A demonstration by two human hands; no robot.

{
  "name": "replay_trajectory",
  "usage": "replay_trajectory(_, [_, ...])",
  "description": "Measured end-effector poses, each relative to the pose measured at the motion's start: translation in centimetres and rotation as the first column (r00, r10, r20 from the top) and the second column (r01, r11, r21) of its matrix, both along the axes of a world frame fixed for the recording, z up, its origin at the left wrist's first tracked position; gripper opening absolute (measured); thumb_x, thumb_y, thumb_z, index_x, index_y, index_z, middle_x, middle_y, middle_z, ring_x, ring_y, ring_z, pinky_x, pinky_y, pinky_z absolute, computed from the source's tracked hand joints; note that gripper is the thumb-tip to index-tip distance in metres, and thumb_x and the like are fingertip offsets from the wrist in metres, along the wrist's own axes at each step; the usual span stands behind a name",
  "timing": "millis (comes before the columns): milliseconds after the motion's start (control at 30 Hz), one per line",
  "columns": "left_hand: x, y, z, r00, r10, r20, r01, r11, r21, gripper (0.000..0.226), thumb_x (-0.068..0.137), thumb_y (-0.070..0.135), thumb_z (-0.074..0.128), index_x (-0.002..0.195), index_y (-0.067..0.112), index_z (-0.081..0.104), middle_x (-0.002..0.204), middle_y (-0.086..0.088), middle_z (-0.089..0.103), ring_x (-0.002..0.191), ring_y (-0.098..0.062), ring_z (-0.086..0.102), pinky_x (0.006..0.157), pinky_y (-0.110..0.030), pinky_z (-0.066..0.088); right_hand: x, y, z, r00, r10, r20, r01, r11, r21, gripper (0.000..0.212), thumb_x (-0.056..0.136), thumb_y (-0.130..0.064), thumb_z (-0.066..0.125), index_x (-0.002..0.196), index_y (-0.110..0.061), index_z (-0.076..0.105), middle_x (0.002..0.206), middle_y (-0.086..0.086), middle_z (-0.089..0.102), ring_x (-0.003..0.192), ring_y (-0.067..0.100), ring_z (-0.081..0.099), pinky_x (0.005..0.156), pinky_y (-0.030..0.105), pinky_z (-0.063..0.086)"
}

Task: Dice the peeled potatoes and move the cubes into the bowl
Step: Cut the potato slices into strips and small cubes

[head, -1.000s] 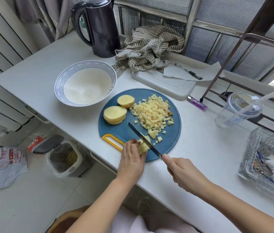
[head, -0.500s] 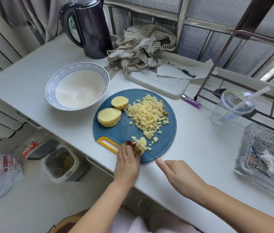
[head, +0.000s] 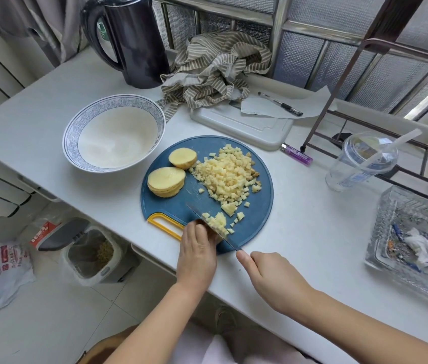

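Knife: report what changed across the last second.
The knife, in the right hand, chopped further through the potato piece that the left hand holds; more loose cubes lie by the blade. Both hands kept their hold. Bowl, slices and the big cube pile stayed put.

Knife (head: 196, 213) nearer left hand (head: 197, 256), more cubes (head: 219, 222) cut beside blade

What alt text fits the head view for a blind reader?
On a round blue cutting board, the right hand cuts potato with a knife while the left hand steadies it. Diced cubes, potato slices and an empty bowl lie beyond.
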State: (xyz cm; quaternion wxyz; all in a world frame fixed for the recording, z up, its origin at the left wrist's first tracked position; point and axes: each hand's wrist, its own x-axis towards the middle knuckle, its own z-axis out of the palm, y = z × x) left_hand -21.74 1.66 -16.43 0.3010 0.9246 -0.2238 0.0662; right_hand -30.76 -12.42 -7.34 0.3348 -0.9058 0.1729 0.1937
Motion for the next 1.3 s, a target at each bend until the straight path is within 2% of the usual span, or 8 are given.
replay_trajectory(100, [0.1, -0.1, 0.3, 1.000, -0.015, 0.003, 0.015, 1.000, -0.008, 0.032, 0.095, 0.024, 0.032, 0.096, -0.002, 0.049, 0.101, -0.025, 0.056, 0.092, -0.045, 0.058, 0.081, -0.056, 0.053, 0.5, -0.4, -0.1, 1.000, -0.004, -0.026, 0.005, 0.999, 0.050, 0.058, 0.100, -0.058, 0.023, 0.063, -0.015, 0.037, 0.062, 0.000, 0.044, 0.059, 0.017, 0.042, 0.064, 0.034, 0.037])
replay_trajectory(233, [0.2, 0.0, 0.6, 0.997, -0.065, 0.052, 0.067, 0.996, -0.051, 0.010, 0.096, 0.022, 0.035, 0.095, 0.012, 0.038, 0.101, -0.015, 0.053, 0.090, -0.030, 0.055, 0.080, -0.045, 0.053, 1.2, -0.9, -0.6, 0.999, -0.010, -0.050, 0.015, 0.995, 0.095, 0.059, 0.101, -0.057, 0.023, 0.061, -0.014, 0.031, 0.060, 0.001, 0.039, 0.056, 0.017, 0.038, 0.061, 0.032, 0.034])
replay_trajectory(433, [0.4, -0.2, 0.5, 0.997, -0.045, 0.056, 0.048, 0.997, -0.063, 0.010, 0.096, 0.024, 0.037, 0.095, 0.014, 0.038, 0.104, -0.015, 0.052, 0.094, -0.024, 0.049, 0.081, -0.040, 0.051, 2.4, -0.7, -0.6, 0.998, -0.050, -0.032, 0.054, 0.989, 0.135, 0.057, 0.102, -0.055, 0.026, 0.061, -0.014, 0.032, 0.059, 0.000, 0.039, 0.054, 0.015, 0.035, 0.057, 0.030, 0.031])
replay_trajectory(500, [0.4, -0.2, 0.5, 0.997, -0.042, 0.060, 0.047, 0.995, -0.084, 0.012, 0.097, 0.025, 0.038, 0.097, 0.013, 0.039, 0.105, -0.014, 0.052, 0.096, -0.021, 0.045, 0.085, -0.034, 0.045, 2.6, -1.1, -0.8, 0.994, -0.102, -0.049, 0.111, 0.968, 0.224, 0.057, 0.101, -0.056, 0.028, 0.061, -0.015, 0.032, 0.055, -0.001, 0.038, 0.049, 0.014, 0.034, 0.053, 0.029, 0.031])
replay_trajectory(633, [0.3, -0.1, 0.8, 0.998, -0.039, 0.052, 0.045, 0.993, -0.108, 0.016, 0.098, 0.027, 0.039, 0.102, 0.012, 0.040, 0.106, -0.012, 0.050, 0.097, -0.018, 0.043, 0.088, -0.029, 0.038, 1.9, -2.6, -1.0, 0.960, -0.243, -0.142, 0.281, 0.833, 0.477, 0.061, 0.097, -0.063, 0.033, 0.061, -0.015, 0.040, 0.047, 0.000, 0.040, 0.038, 0.016, 0.034, 0.041, 0.022, 0.034])
replay_trajectory(967, [0.3, 0.2, 0.9, 1.000, -0.002, -0.003, 0.001, 0.987, -0.158, 0.037, 0.097, 0.037, 0.040, 0.113, 0.004, 0.048, 0.115, -0.008, 0.045, 0.108, -0.016, 0.041, 0.096, -0.019, 0.031, 0.6, -2.6, 1.1, 0.968, -0.228, -0.100, 0.249, 0.864, 0.438, 0.059, 0.098, -0.061, 0.032, 0.061, -0.015, 0.037, 0.046, -0.002, 0.041, 0.039, 0.018, 0.034, 0.040, 0.022, 0.033])
replay_trajectory(1100, [0.2, -0.1, 0.9, 0.999, 0.047, 0.014, -0.045, 0.992, -0.118, 0.040, 0.096, 0.040, 0.040, 0.109, 0.004, 0.051, 0.109, -0.010, 0.051, 0.102, -0.017, 0.044, 0.089, -0.033, 0.044, 0.2, -1.9, 1.2, 0.973, -0.205, -0.110, 0.232, 0.873, 0.430, 0.060, 0.095, -0.066, 0.034, 0.062, -0.016, 0.036, 0.048, 0.000, 0.039, 0.040, 0.018, 0.031, 0.042, 0.025, 0.031])
replay_trajectory(1300, [0.0, -0.1, 0.9, 0.998, 0.042, 0.047, -0.037, 0.994, -0.104, 0.034, 0.094, 0.037, 0.042, 0.106, 0.005, 0.047, 0.106, -0.012, 0.052, 0.098, -0.024, 0.051, 0.084, -0.035, 0.048, -0.1, -1.6, 1.5, 0.980, -0.167, -0.111, 0.197, 0.906, 0.374, 0.058, 0.096, -0.064, 0.033, 0.063, -0.015, 0.035, 0.050, 0.000, 0.037, 0.040, 0.017, 0.031, 0.035, 0.018, 0.026])
